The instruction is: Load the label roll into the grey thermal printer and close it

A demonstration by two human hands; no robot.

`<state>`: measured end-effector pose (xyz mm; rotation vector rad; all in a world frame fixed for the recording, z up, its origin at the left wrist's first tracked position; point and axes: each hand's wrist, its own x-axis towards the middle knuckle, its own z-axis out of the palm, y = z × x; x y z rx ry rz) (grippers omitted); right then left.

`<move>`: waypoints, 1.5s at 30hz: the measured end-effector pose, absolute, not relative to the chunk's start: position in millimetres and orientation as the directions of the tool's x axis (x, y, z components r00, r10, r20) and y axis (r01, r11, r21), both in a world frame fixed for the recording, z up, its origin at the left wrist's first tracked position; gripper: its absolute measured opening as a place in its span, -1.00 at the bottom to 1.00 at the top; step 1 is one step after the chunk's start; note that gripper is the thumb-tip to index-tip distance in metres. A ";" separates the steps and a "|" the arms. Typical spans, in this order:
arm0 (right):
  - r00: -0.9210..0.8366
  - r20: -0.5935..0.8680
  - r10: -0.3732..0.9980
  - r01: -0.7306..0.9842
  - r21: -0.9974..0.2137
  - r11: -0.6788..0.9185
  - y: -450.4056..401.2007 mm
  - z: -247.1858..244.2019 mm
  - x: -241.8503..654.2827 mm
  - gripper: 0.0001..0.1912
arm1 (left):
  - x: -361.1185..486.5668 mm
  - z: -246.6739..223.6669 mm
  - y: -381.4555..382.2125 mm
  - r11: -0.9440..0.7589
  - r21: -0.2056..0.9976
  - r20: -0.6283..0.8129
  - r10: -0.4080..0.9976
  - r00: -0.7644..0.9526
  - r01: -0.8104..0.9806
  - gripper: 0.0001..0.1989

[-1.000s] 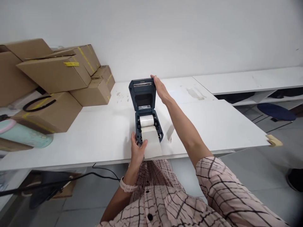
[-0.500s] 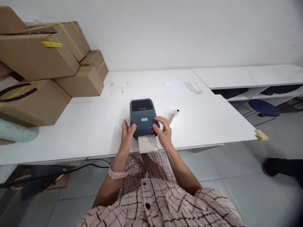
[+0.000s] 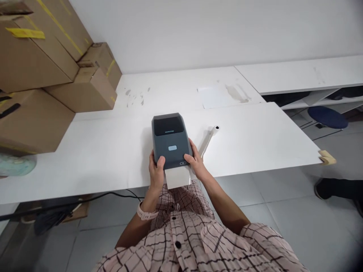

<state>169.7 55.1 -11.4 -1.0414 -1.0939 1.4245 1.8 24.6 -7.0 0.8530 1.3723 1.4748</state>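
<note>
White, flat paper strip (image 3: 178, 178): projects from the front of the dark blue-grey, box-shaped, plastic-looking printer (image 3: 171, 138), its free end seen just past the near edge of the smooth white tabletop (image 3: 113, 158); judged light, flexible and easily creased, hence no place to grip.
Left hand (image 3: 157, 173): closed around the printer's front left corner, thumb on top, fingers along the side.
Right hand (image 3: 196, 161): closed around the front right corner in the same fashion, thumb on top beside a small oval mark (image 3: 183, 163).
Printer shell: upright, lid down, at the front of the tabletop; whether it rests fully or is slightly raised cannot be told. Judged rigid and moderately heavy, best held by both lower sides, clear of the strip.
Lid surface: a pale rounded-rectangular inset (image 3: 172, 148) at mid-lid and a glossy black panel (image 3: 168, 125) at the far end; the panel is probably slippery and prone to scratches, making it a poor hold.
Slim white roll with a dark hollow end (image 3: 215, 130): lies right of the printer, apart from it; probably light and apt to roll.
</note>
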 end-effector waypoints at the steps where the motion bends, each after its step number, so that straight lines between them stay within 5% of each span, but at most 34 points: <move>1: -0.091 -0.017 0.996 -0.174 -0.984 -0.033 55.4 -12.8 169.1 0.01 | 2.1 -8.5 25.4 0.036 0.990 -0.082 0.931 -0.355 -0.135 -0.29; 10: -0.084 0.045 0.995 -0.085 -0.996 0.038 57.6 -20.2 170.0 0.04 | -10.7 -3.7 16.1 0.065 0.996 -0.045 0.951 -0.306 0.053 -0.26; 14: -0.102 0.024 0.995 -0.108 -0.994 0.013 57.6 -19.6 172.5 0.05 | -1.8 -10.9 -24.7 0.111 0.980 -0.015 0.867 -0.497 0.164 -0.34; 17: -0.101 0.018 0.995 -0.135 -0.991 0.004 57.9 -21.3 172.2 0.05 | 8.9 -12.2 -42.9 0.223 0.975 -0.201 0.908 -0.366 0.017 -0.56; 21: -0.105 0.008 0.994 -0.148 -0.989 -0.008 57.9 -26.5 170.5 0.04 | 15.8 1.6 -37.4 0.315 0.938 -0.337 0.926 -0.171 -0.146 -0.51; 26: 0.036 0.204 0.978 0.072 -0.977 0.201 50.8 -6.2 173.2 -0.03 | 16.4 8.8 -33.4 0.287 0.949 -0.308 0.934 -0.179 -0.131 -0.48; 28: 0.041 0.425 0.904 0.293 -0.870 0.396 47.7 12.4 175.8 -0.09 | 14.0 5.5 -36.8 0.286 0.953 -0.299 0.941 -0.156 -0.102 -0.48; 31: -0.203 0.604 0.771 0.463 -0.635 0.619 46.0 35.4 175.8 -0.16 | 4.3 1.3 -40.6 0.252 0.967 -0.256 0.956 -0.143 -0.047 -0.49; 37: -0.437 0.551 0.711 0.561 -0.452 0.694 39.4 35.1 156.0 -0.33 | -17.4 7.3 -28.5 0.082 0.992 -0.027 0.882 -0.471 0.098 -0.62; 42: -0.425 0.522 0.739 0.570 -0.481 0.667 28.9 34.0 153.7 -0.46 | -5.5 15.6 -9.3 0.014 0.995 0.023 0.927 -0.375 0.097 -0.38; 45: -0.264 0.555 0.789 0.536 -0.596 0.598 20.7 28.5 164.2 -0.39 | 0.2 16.4 -6.0 0.020 0.999 -0.002 0.923 -0.384 0.045 -0.32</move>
